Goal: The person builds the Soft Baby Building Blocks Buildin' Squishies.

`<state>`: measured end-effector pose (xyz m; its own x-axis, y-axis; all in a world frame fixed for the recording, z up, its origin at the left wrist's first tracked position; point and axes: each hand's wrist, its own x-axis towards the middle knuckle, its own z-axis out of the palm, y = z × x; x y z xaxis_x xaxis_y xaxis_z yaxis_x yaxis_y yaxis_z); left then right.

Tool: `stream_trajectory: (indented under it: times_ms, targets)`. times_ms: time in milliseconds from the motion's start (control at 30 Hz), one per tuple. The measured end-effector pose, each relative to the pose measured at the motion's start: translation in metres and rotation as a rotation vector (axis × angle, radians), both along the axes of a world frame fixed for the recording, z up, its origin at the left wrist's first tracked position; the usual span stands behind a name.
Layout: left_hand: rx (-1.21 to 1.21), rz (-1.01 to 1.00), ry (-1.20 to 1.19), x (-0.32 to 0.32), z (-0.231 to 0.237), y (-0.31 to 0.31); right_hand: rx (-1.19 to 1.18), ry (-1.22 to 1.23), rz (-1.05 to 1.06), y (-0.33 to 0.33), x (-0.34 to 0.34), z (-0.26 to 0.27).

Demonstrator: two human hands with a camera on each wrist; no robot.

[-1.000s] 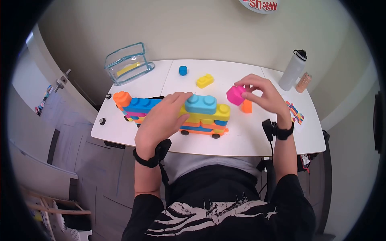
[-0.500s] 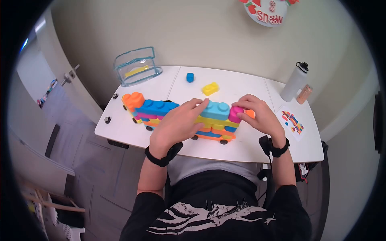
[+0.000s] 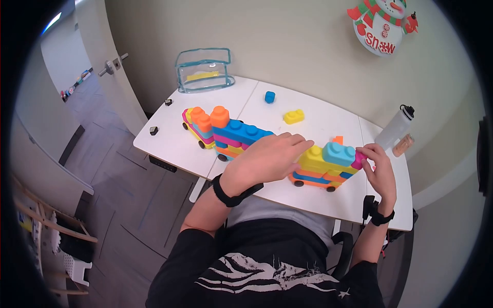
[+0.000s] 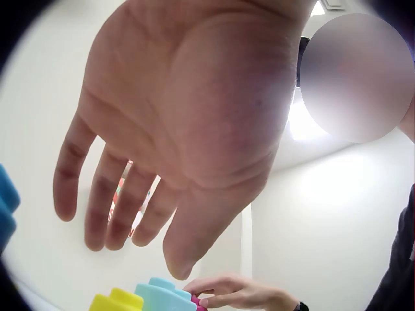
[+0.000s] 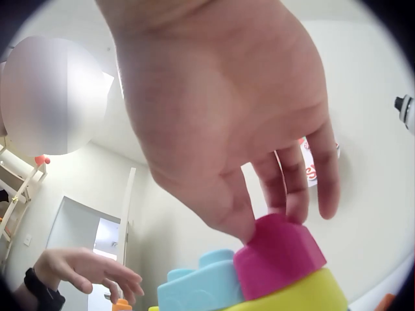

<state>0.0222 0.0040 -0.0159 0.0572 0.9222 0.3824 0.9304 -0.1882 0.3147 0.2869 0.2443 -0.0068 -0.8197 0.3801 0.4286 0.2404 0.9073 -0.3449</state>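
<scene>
My right hand (image 3: pixel 381 172) pinches a magenta block (image 5: pixel 275 256) between thumb and fingers. That block sits on a yellow layer (image 5: pixel 308 295) at the right end of the block vehicle, beside a light blue block (image 3: pixel 339 153). Above the middle of the vehicle is my left hand (image 3: pixel 272 159), its fingers extended; the left wrist view shows its palm (image 4: pixel 188 97) facing the camera with nothing held. Part of the vehicle is hidden behind that hand. Further left are a long blue block (image 3: pixel 241 130), an orange block (image 3: pixel 220 117) and the front section in several colours (image 3: pixel 201 128).
Behind the vehicle lie a small blue block (image 3: pixel 269 97), a yellow block (image 3: pixel 294 117) and a partly hidden orange piece (image 3: pixel 337 139). A clear case (image 3: pixel 205 72) stands at the back left, a bottle (image 3: pixel 394 128) and a can (image 3: pixel 403 146) at the right.
The magenta block has gone from mid-air onto the vehicle's right end, with my right hand still on it. The head view has turned left, and the yellow top beside the light blue block shows more.
</scene>
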Motion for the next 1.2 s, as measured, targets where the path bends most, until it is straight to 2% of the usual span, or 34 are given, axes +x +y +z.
stream_trajectory:
  times_ms: [33,167,300,367,400,433,467,500,567,633,800,867,1000,1200]
  targets:
    - [0.016,-0.010,0.015,0.002,-0.001,0.002,0.051,-0.031,-0.045,-0.002,0.006,0.000]
    - [0.015,-0.011,0.014,0.004,0.000,0.002,-0.143,0.022,-0.074,0.008,0.015,-0.004]
    - [0.069,0.012,0.026,-0.011,-0.001,-0.001,-0.114,0.049,-0.118,0.016,0.023,-0.017]
    - [0.133,0.160,0.072,-0.019,-0.001,-0.002,-0.108,0.110,-0.017,0.018,0.025,-0.023]
    - [0.129,0.151,0.071,-0.023,-0.002,-0.004,-0.016,0.028,0.021,0.020,0.028,-0.023]
    - [0.094,0.239,0.105,-0.026,-0.003,-0.006,-0.019,0.027,0.013,0.015,0.026,-0.025]
    - [0.059,0.329,0.140,-0.029,-0.004,-0.007,-0.160,0.040,0.003,0.009,0.020,-0.030]
    - [0.057,0.324,0.139,-0.030,-0.005,-0.008,-0.302,0.054,-0.006,0.007,0.015,-0.036]
    - [-0.151,0.437,0.154,-0.032,-0.009,-0.007,-0.361,0.044,-0.004,0.018,0.008,-0.053]
    - [-0.180,0.426,0.148,-0.033,-0.010,0.000,-0.444,0.108,0.012,0.018,0.005,-0.057]
    - [-0.177,0.399,0.157,-0.031,-0.012,0.010,-0.441,0.165,0.020,0.022,0.005,-0.071]
    - [-0.160,0.379,0.150,-0.025,-0.010,0.013,-0.482,0.246,0.090,0.026,0.006,-0.079]
    - [-0.133,0.333,0.149,-0.020,-0.012,0.019,-0.482,0.256,0.066,0.019,0.003,-0.077]
    - [-0.126,0.328,0.158,-0.018,-0.015,0.022,-0.436,0.132,0.030,0.015,0.003,-0.059]
